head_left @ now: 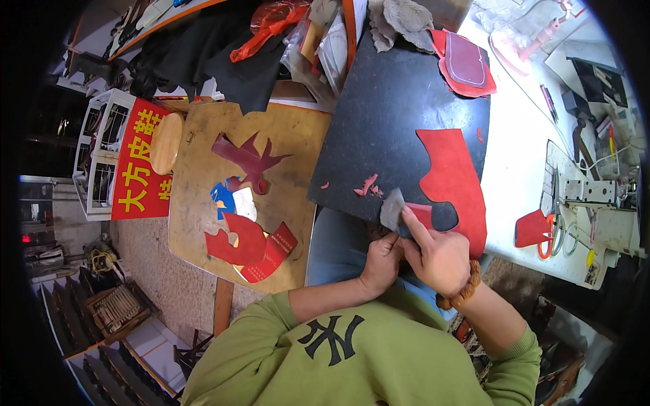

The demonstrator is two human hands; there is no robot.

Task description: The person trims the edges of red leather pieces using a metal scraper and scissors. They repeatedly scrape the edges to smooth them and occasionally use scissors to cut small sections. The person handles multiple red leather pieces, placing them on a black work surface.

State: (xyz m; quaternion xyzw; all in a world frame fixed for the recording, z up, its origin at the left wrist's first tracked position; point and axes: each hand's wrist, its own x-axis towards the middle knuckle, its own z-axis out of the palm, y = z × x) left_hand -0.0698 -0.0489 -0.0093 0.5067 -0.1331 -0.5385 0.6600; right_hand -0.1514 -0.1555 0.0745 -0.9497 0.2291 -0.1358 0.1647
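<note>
My right hand [440, 256] is closed, its index finger stretched along a broad, flat grey skiving knife blade [391, 208] at the near edge of a black board [379, 115]. A narrow reddish leather piece [421, 213] lies beside the blade, partly under that finger. My left hand [382, 262] is closed against the right, just off the board's edge; what its fingers pinch is hidden. A large red leather piece [455, 176] with a curved cutout lies to the right, reaching past my right hand. Pinkish shavings [367, 186] lie left of the blade.
A wooden board [196, 155] at left carries maroon [247, 159] and red [244, 237] cut pieces. Stacked leather pieces [466, 64] and grey cloth [406, 24] sit at the board's far end. On the white table [518, 162] at right are orange-handled scissors [546, 237].
</note>
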